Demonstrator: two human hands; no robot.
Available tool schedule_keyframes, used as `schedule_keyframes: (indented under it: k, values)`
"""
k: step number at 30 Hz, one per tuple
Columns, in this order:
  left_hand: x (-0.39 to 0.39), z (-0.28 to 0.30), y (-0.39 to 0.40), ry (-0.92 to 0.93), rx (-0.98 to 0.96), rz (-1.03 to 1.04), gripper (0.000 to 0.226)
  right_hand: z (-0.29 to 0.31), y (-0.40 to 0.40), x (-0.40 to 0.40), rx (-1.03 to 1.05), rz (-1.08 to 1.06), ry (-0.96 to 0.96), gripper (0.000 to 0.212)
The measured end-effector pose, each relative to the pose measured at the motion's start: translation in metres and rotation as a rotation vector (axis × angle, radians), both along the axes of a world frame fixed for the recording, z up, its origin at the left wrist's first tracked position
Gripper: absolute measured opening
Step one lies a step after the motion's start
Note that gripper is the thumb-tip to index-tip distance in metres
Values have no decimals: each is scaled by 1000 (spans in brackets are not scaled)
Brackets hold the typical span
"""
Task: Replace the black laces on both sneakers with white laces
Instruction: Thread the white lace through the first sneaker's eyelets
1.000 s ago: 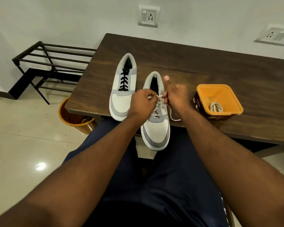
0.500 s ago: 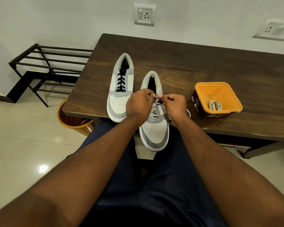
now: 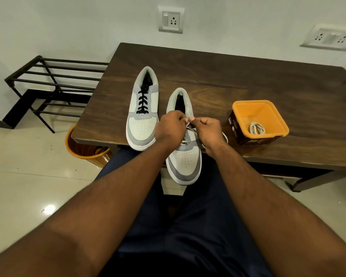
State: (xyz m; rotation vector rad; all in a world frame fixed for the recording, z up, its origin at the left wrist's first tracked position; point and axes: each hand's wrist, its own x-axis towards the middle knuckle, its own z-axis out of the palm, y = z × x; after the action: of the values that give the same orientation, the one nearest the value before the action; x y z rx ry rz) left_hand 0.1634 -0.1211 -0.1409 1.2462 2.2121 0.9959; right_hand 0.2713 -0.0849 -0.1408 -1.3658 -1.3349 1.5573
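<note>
both hands meet over the near sneaker point(image 3: 185, 156) at the bench point(image 3: 248, 80) edge; left hand point(image 3: 171, 127) and right hand point(image 3: 209, 130) each keep a narrow pinching grip on its white lace point(image 3: 190, 129). black laces point(image 3: 142, 101) remain in the far sneaker point(image 3: 143, 116).

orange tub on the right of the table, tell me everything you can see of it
The orange tub is a squarish open container, plastic by its look, with a bright orange rim and inside and a dark brown printed label round its outer wall. It stands upright on the wooden table, right of the sneakers and apart from both hands. A coiled white lace lies on its bottom. No lid shows.
</note>
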Motion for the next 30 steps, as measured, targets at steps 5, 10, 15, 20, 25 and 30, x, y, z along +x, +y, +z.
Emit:
schedule_keyframes:
  k: [5, 10, 15, 20, 25, 30]
  values:
    - [8, -2, 1, 16, -23, 94, 17, 1, 1, 3, -46, 25, -24, 22]
    - [1, -3, 7, -234, 36, 66, 19, 1, 0, 6, 5, 59, -15, 12]
    - [-1, 0, 5, -333, 80, 85, 17, 0, 1, 3, 59, 38, -9, 10]
    - [-7, -1, 3, -362, 77, 35, 16, -10, 4, -2, 80, 52, -16, 10]
    - [-12, 4, -2, -139, -14, -33, 11, -15, 12, -1, 187, 141, -193, 12]
    - [-13, 6, -10, 63, -47, -68, 20, -13, 27, 20, 338, 189, -436, 12]
